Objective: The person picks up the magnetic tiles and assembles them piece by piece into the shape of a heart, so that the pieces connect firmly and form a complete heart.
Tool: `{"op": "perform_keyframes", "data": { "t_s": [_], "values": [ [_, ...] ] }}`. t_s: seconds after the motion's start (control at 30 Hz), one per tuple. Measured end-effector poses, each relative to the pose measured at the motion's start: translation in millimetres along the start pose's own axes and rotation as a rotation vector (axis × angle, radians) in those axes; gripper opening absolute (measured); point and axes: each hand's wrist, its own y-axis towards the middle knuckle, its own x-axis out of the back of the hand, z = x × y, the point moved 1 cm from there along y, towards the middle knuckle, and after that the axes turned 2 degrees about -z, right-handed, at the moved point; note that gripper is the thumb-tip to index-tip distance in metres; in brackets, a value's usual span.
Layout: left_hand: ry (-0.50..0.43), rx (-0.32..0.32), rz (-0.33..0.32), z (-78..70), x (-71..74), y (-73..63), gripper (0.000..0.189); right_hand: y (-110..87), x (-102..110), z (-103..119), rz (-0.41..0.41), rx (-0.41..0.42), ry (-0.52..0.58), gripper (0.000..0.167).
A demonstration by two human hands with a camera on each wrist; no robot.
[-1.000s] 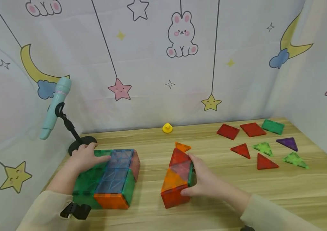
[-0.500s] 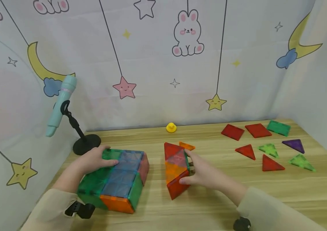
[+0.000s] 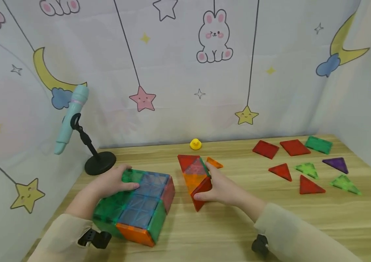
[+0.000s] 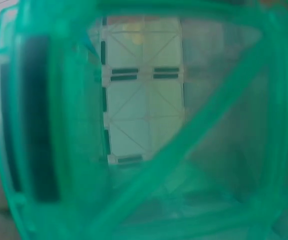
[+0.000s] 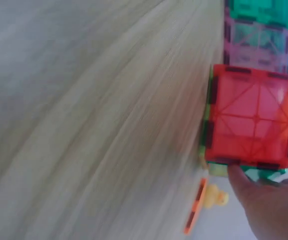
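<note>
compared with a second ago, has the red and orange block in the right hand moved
Yes. Against the yellow duck, the red and orange block has moved farther back, nearer to it, and leftward.

My sleeves (image 3: 291,231) are beige. The large block (image 3: 143,204) at my left hand (image 3: 115,183) mixes green, blue, pink and orange; the small block (image 3: 194,179) in my right hand (image 3: 221,187), red, orange, pink and green. My worktop (image 3: 218,233) is yellowish, streaked like woodgrain.

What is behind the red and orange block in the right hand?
An orange tile and, farther back, a yellow duck. Anything low and close behind the block is covered.
</note>
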Motion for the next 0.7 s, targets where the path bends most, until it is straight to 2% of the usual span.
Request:
{"op": "perform_keyframes", "data": {
  "t_s": [0.17,0.33,0.47,0.57,0.7],
  "values": [
    [-0.006,-0.052,0.014,-5.1,-5.1,4.2,0.088,11.5,-8,1,-0.005,0.038,-0.027,0.103],
    [-0.071,-0.101,0.041,-14.9,-8.4,5.2,0.095,23.1,-12,-1,0.045,0.063,-0.02,0.101],
    [-0.091,-0.134,0.038,-20.4,-10.8,5.0,0.097,29.7,-14,0,0.124,0.064,0.043,0.102],
    [-0.094,-0.15,0.034,-23.5,-13.9,5.9,0.096,30.7,-15,1,0.193,0.112,0.114,0.102],
    [-0.166,-0.157,0.037,-20.8,-18.3,5.8,0.093,25.0,-18,-2,0.237,0.175,0.161,0.105]
  ]
}}
